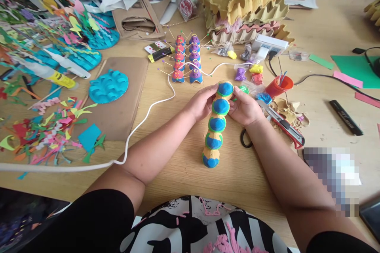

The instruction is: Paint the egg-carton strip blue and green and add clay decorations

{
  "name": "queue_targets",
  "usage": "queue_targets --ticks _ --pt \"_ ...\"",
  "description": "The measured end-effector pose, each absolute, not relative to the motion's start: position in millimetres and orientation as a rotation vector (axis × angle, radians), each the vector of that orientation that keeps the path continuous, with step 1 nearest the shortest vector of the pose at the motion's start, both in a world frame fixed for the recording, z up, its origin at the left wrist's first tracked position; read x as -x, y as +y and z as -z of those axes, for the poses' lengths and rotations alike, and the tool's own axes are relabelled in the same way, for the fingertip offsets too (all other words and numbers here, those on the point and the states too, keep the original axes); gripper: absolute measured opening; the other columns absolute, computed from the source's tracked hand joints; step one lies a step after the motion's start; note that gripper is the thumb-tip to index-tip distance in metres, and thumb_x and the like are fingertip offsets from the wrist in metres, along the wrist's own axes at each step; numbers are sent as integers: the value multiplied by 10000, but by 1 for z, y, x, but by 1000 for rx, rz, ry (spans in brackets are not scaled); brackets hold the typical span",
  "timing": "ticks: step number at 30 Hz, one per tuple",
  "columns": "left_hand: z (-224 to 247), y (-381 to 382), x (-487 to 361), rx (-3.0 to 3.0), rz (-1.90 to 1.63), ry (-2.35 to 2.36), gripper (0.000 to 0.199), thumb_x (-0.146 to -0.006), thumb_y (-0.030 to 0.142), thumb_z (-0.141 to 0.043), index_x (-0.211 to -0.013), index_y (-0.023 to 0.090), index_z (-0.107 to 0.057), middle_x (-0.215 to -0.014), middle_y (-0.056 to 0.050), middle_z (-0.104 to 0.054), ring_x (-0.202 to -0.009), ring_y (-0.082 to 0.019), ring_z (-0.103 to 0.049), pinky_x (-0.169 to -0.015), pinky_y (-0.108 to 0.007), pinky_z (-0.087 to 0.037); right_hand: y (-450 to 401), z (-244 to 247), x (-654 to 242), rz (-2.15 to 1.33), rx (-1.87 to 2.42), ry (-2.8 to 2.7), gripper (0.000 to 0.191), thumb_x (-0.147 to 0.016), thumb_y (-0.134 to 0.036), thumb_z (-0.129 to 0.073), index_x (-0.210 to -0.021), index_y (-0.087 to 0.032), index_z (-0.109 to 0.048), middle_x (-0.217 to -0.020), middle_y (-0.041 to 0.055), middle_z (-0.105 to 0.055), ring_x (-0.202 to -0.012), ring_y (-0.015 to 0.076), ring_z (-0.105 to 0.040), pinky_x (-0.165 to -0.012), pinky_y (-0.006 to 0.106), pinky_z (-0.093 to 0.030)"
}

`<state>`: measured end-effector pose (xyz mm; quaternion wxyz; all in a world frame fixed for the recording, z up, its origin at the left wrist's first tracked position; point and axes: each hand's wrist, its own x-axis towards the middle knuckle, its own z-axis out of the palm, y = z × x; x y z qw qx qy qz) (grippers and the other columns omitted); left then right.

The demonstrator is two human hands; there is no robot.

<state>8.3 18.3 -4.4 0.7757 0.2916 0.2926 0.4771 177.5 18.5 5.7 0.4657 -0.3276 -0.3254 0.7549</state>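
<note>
While its far end is gripped between the fingers of the left hand (204,102) and those of the right hand (247,106), a bumpy strip (217,124) coloured blue, green and tan is held over the table (184,176), its near end pointed towards the body. Beyond it, a red figure (178,57) and a purple figure (194,57) are stuck with pins. At right, a utility knife (282,125) is seen beside torn scraps (292,114).

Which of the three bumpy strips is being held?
The blue strip, edged in green, its far end in the left grip and right grip. The red strip and purple strip sit farther back, unheld.
</note>
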Motion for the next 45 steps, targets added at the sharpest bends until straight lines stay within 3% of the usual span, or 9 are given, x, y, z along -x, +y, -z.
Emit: queue_targets --ticks 11,14,17,23,33,38,45 --pt "-3 16 -8 -592 -1020 675 358 -1116 295 -482 -1084 191 -824 -935 -40 -876 -1022 -259 -833 -1027 -401 -595 19 -1 -176 -1863 736 -892 551 -749 -511 -991 -758 -231 -516 -625 -81 -408 -572 83 -315 -511 223 -263" --pt "-3 16 -8 -601 -1011 679 354 -1113 314 -488 -1074 184 -816 -921 -49 -869 -989 -239 -835 -960 -365 -612 19 -2 -176 -1877 726 -857 523 -730 -502 -996 -785 -230 -552 -653 -69 -467 -588 89 -352 -528 227 -279" --pt "-2 16 -8 -620 -976 660 363 -1117 368 -497 -1087 190 -812 -923 -56 -863 -951 -243 -846 -890 -357 -631 17 -5 -176 -1882 789 -790 437 -822 -530 -917 -815 -237 -592 -675 -55 -496 -591 106 -409 -539 252 -318" --pt "-6 14 -10 -542 -993 660 404 -1132 338 -465 -1020 163 -812 -900 -65 -859 -977 -258 -847 -1035 -427 -638 17 -9 -175 -1901 821 -766 397 -814 -491 -918 -832 -219 -630 -666 -59 -467 -573 88 -373 -509 230 -295" --pt "0 17 -9 -579 -1051 648 298 -1073 360 -592 -1020 184 -827 -982 -62 -869 -988 -224 -835 -966 -333 -635 19 -2 -175 -1869 791 -832 444 -815 -511 -921 -790 -233 -577 -658 -61 -444 -586 95 -363 -510 234 -298" --pt "-6 15 -11 -460 -1039 680 295 -1058 395 -643 -987 163 -812 -978 -93 -868 -1110 -273 -837 -1039 -363 -630 18 -3 -175 -1855 814 -797 429 -810 -479 -924 -779 -231 -576 -677 -53 -471 -597 96 -377 -501 226 -296" --pt "3 16 -11 -525 -1084 646 249 -981 417 -778 -1058 183 -818 -1060 -82 -884 -1120 -285 -847 -1030 -390 -650 17 -8 -174 -1895 786 -800 424 -883 -540 -882 -817 -227 -603 -667 -53 -457 -577 84 -382 -499 212 -319"
